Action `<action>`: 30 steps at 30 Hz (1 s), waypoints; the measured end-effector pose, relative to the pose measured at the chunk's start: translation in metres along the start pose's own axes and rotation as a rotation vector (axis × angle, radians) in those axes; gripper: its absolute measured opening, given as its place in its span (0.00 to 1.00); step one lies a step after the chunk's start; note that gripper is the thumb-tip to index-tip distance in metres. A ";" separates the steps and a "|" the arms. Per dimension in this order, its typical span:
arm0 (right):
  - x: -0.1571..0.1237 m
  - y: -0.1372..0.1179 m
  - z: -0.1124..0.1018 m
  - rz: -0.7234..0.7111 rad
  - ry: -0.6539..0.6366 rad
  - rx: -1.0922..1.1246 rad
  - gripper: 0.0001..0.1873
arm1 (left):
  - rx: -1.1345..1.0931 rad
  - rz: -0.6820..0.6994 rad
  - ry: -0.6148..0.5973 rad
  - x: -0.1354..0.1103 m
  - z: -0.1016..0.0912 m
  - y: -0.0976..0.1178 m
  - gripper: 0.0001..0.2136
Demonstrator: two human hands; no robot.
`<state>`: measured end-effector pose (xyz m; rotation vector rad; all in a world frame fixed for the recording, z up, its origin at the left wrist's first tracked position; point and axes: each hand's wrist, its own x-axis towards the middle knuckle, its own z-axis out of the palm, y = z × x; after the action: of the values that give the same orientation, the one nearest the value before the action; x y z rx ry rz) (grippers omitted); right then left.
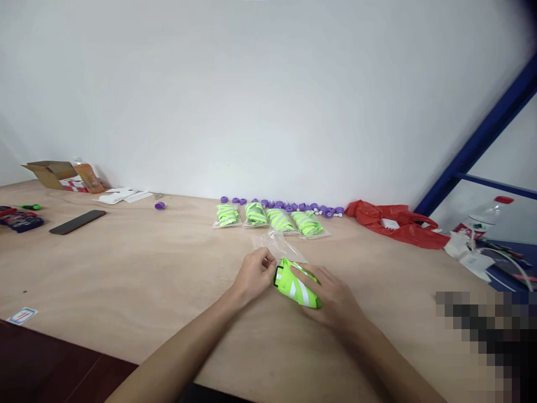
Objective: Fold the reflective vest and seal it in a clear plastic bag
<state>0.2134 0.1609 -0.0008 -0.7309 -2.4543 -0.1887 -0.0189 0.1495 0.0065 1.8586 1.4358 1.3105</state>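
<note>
- Both hands hold a rolled green striped band (pixel 297 286) on the desk (pixel 138 280): the left hand (pixel 254 275) pinches its end, the right hand (pixel 335 302) wraps around it.
- An empty clear bag (pixel 277 245) lies just behind.
- Four bagged green bands (pixel 268 219) and purple caps (pixel 281 205) line the wall.
- Bare wood lies open to the left.

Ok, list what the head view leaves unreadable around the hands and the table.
- Rolled neon-green striped band: far end hidden under the right hand.
- Left hand: fingers curl inward, grip unclear.
- Clear plastic bag: contents too faint.
- Lower right corner: pixelated.
- Purple caps: too small to count.
</note>
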 end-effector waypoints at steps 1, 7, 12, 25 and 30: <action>0.000 0.000 0.000 -0.007 0.000 0.004 0.35 | 0.005 0.004 0.007 -0.001 -0.001 0.002 0.06; 0.000 -0.003 0.000 -0.069 -0.022 0.010 0.32 | 0.167 0.077 0.038 -0.002 -0.003 0.004 0.07; -0.003 -0.004 0.002 0.131 -0.087 0.059 0.34 | 0.457 0.253 0.002 -0.004 -0.002 -0.001 0.10; -0.001 -0.018 0.007 0.448 -0.072 0.200 0.39 | 0.343 0.497 -0.047 -0.010 0.005 0.000 0.08; -0.001 -0.017 0.011 0.390 -0.006 0.162 0.42 | 0.347 0.525 0.047 -0.014 0.006 0.010 0.07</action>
<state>0.1997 0.1490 -0.0100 -1.1137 -2.2455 0.1596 -0.0085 0.1344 0.0063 2.5792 1.3095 1.4025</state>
